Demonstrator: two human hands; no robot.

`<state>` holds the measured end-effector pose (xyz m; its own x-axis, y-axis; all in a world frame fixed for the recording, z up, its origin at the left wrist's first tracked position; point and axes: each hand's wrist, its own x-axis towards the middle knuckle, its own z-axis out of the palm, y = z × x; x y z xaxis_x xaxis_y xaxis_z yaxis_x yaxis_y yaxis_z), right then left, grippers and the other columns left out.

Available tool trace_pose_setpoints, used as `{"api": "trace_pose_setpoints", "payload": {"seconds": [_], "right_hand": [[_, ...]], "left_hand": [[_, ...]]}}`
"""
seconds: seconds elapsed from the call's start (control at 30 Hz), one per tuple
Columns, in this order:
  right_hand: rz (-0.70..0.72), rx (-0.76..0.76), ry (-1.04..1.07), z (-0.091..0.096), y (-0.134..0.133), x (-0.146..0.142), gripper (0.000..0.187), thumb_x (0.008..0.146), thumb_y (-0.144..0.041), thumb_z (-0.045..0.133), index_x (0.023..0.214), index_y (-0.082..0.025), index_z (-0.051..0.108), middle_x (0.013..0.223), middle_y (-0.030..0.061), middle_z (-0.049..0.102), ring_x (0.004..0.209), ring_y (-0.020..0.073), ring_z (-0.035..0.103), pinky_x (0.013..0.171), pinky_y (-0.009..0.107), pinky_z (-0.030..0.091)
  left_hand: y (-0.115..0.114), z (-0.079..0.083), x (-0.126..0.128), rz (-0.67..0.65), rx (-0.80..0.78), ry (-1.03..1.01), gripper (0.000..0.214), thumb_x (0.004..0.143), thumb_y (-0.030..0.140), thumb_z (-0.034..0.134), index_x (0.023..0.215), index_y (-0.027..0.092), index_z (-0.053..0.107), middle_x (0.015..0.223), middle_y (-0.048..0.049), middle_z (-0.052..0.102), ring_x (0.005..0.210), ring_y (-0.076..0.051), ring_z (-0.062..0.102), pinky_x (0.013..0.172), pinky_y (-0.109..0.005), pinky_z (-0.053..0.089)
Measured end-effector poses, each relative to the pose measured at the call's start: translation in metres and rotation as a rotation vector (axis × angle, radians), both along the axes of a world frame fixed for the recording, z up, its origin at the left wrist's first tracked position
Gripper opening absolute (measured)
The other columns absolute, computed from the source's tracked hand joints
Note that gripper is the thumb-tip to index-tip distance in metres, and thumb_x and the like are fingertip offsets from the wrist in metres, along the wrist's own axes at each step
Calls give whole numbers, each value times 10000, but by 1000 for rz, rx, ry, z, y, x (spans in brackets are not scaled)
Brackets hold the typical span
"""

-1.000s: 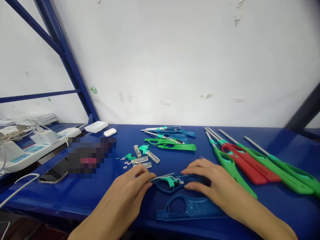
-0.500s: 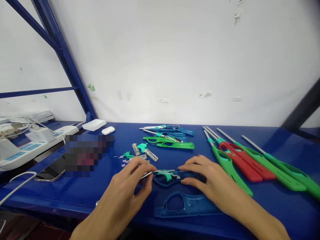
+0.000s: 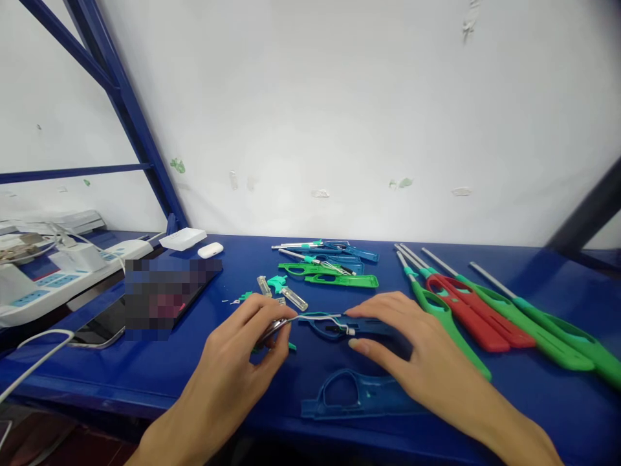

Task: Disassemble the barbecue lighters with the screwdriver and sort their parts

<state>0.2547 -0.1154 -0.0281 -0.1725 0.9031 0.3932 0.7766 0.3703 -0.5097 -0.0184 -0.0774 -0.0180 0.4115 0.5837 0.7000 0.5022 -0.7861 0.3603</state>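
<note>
My left hand [image 3: 247, 343] pinches a shiny silver metal piece [image 3: 272, 329], mostly hidden by the fingers. Below these fingertips a bit of green plastic part [image 3: 292, 347] shows. A thin white wire [image 3: 320, 317] runs from there across a blue lighter half-shell [image 3: 371, 326], where a small black part with a white end [image 3: 345, 331] lies. My right hand [image 3: 402, 330] spans this shell, index fingertip on its far edge and thumb at the near side. Closer to me lies another blue half-shell [image 3: 383, 396], partly under my right wrist.
Clear plastic fuel tanks [image 3: 294, 298] and green triggers [image 3: 277, 283] lie behind my left hand. Opened lighters [image 3: 342, 281] are at the back. Whole green and red lighters [image 3: 478, 317] fill the right. A phone [image 3: 99, 323] and power strip [image 3: 72, 278] are left.
The green part that lay in the blue half-shell is now under my left fingertips, out to the left. The black part shows in the shell. My right thumb has parted slightly from the fingers.
</note>
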Motion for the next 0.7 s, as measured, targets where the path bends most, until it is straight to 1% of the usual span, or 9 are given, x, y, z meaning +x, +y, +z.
{"api": "trace_pose_setpoints", "payload": {"seconds": [0.1,0.17,0.23,0.3,0.43,0.53,0.6,0.7], "right_hand": [[35,44,94,4,-2,-7,126,1008,-478,676,1088,-398,733,1101,-56,748,1103,192,666,985,383,518],[55,63,110,3,-1,-9,75,1001,-438,700,1023,-385,748,1024,-68,765,1050,192,688,985,390,500],[65,78,113,0,1,-10,39,989,-399,726,1007,-384,758,987,-80,778,1024,193,703,998,397,484],[73,103,117,-2,3,-9,50,976,-359,748,1012,-388,767,972,-89,787,1007,192,711,990,390,484],[48,164,132,-4,3,-6,70,979,-322,740,1019,-376,760,984,-90,794,980,179,713,924,356,510],[9,178,140,-1,2,-5,56,1002,-336,701,1023,-359,748,995,-72,788,964,177,705,880,345,524],[-7,175,144,0,0,-5,67,1013,-336,681,1015,-359,744,999,-73,788,965,176,706,884,344,526],[-7,175,157,0,1,-5,65,997,-325,701,1015,-372,743,1025,-94,796,988,166,721,908,325,530]], "left_hand": [[-1,-3,1,-25,-2,-1,230,1027,89,583,1145,256,689,1067,20,652,818,-67,643,756,-144,518],[-3,-4,1,-38,16,2,246,1034,86,586,1183,254,689,1104,8,653,891,-78,664,822,-152,527],[-3,-5,0,-51,53,10,266,1032,69,596,1213,244,685,1123,-3,649,960,-91,671,883,-165,524],[-2,-5,-1,-70,100,36,288,1028,51,607,1239,232,680,1138,-13,649,1018,-102,669,935,-178,515],[3,-8,-4,-79,168,94,338,1030,59,625,1322,227,651,1186,-24,668,1086,-122,669,1037,-216,489],[6,-9,-6,-80,185,102,358,1030,79,639,1359,220,633,1196,-26,678,1085,-126,673,1033,-220,490],[7,-9,-5,-83,184,105,329,1035,79,632,1331,221,645,1185,-21,678,1069,-119,673,1016,-212,491],[6,-8,-4,-81,159,102,273,1043,77,612,1262,228,671,1154,-12,672,1038,-107,674,985,-200,494]]}}
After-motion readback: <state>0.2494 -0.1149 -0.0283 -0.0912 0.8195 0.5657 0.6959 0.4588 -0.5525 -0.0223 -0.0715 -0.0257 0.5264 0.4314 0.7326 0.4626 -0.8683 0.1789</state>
